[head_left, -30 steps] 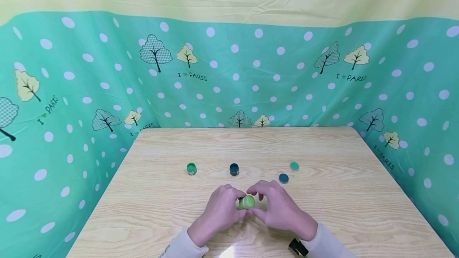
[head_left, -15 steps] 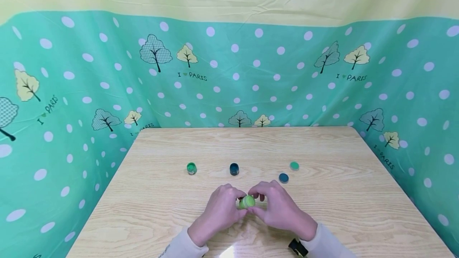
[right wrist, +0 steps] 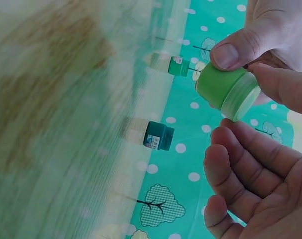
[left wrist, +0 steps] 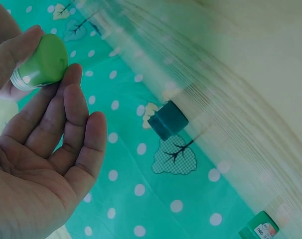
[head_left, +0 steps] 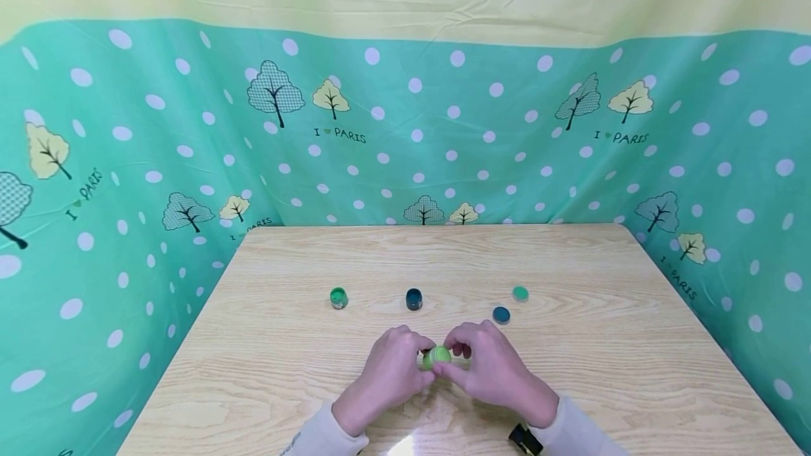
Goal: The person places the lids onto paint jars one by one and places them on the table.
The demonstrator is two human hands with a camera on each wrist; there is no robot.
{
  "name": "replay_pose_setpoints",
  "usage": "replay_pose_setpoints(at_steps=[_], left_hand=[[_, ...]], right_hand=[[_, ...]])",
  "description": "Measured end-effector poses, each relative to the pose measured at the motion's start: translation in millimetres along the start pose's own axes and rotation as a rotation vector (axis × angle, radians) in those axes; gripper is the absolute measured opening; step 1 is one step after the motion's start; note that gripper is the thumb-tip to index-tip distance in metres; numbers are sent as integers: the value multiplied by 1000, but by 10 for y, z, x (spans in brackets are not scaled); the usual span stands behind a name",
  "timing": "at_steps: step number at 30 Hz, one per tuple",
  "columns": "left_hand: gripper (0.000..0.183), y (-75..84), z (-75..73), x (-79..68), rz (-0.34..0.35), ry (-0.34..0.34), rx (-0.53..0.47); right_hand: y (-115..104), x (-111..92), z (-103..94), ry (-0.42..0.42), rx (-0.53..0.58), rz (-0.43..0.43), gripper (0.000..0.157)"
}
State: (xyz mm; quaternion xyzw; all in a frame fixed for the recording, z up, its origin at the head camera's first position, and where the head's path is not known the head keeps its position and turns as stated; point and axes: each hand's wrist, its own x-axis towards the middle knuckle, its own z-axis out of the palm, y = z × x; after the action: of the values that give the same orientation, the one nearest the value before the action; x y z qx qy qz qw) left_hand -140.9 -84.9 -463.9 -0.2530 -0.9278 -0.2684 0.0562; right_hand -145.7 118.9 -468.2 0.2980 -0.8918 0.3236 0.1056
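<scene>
A small light green paint jar (head_left: pixel 436 358) is held tilted above the table, its lid (right wrist: pixel 241 97) facing the right hand. My left hand (head_left: pixel 394 366) grips the jar body between thumb and fingers. At the lid, my right hand (head_left: pixel 491 364) pinches the rim with thumb and index finger; its other fingers are loosely curled below, as the right wrist view shows. Beyond the hands stand two lidless jars, a green paint jar (head_left: pixel 338 298) and a dark teal paint jar (head_left: pixel 414 300).
Two loose lids lie right of the jars: a dark teal lid (head_left: pixel 501 314) and, farther back, a green lid (head_left: pixel 520 293). The wooden table (head_left: pixel 285 259) ends at a dotted green curtain (head_left: pixel 393 181) on the back and sides.
The right thumb has shifted slightly left over the lid's lower edge, and the index finger has moved a little right and down. The left hand and jar stay almost in place.
</scene>
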Motion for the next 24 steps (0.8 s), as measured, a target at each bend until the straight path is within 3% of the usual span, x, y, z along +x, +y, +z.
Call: replay_pose_setpoints(at_steps=[15,24], left_hand=[[31,18,5,-6,22,18,16],[31,11,5,-6,27,23,34]], right_hand=[[-8,-9,38,49,-41,37,33],[-16,4,8,35,-41,58,37]])
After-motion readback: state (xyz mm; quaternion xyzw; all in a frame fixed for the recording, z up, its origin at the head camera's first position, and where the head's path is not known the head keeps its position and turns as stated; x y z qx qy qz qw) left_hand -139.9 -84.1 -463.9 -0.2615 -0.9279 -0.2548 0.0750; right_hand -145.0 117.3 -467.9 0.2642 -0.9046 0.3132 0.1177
